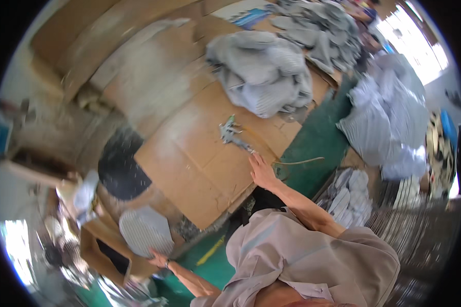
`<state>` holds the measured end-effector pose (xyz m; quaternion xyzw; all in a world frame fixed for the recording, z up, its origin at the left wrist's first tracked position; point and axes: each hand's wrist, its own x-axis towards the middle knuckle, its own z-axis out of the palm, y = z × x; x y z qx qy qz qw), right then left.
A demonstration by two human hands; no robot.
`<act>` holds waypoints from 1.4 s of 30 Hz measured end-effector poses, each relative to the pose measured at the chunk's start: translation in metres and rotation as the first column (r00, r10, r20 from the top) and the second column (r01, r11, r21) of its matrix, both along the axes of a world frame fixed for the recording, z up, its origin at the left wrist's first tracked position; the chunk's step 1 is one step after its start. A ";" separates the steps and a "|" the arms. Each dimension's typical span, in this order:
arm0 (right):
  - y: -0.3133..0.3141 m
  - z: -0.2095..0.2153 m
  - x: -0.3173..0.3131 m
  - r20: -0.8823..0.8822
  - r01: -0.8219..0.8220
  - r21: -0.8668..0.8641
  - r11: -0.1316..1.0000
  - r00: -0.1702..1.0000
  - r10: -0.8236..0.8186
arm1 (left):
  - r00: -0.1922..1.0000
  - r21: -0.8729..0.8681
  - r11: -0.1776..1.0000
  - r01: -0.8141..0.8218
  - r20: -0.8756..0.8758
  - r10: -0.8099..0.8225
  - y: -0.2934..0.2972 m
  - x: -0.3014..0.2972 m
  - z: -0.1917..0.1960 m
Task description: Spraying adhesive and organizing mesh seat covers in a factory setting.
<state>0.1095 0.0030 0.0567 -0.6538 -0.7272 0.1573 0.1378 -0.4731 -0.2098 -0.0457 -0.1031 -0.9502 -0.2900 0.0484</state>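
Note:
At the lower left, my left hand [160,258] grips the lower edge of a rounded, grey striped piece [146,233], perhaps fabric. The piece is beside and partly above a brown cardboard box [95,250]. Over the cardboard-covered table, my right hand [262,171] has its fingers stretched out toward a metal spray gun [230,133]. Its fingertips are at the handle end of the gun; whether they touch it I cannot tell. A thin hose [305,161] shows past the hand. The gun lies on a flat cardboard sheet [200,163].
Toward the back of the table is a heap of grey striped pieces [261,71], with another heap [317,30] behind it. Large white sacks [386,112] stand at the right. A black round patch [123,163] is left of the cardboard. Green floor [317,138] runs along the table.

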 end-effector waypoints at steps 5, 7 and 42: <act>-0.087 -0.003 0.067 0.002 0.327 -0.120 0.937 0.944 -0.329 | 0.902 -0.220 0.971 0.092 0.432 0.012 0.065 -0.009 0.028; -0.120 -0.018 0.090 0.009 0.423 -0.141 0.895 0.905 -0.426 | 0.886 0.080 0.994 0.076 0.452 -0.104 0.083 0.016 0.041; -0.385 0.056 0.311 -0.710 0.711 -0.703 0.030 -0.697 -0.101 | -0.649 0.597 -0.278 0.752 0.745 -0.156 0.100 0.799 0.174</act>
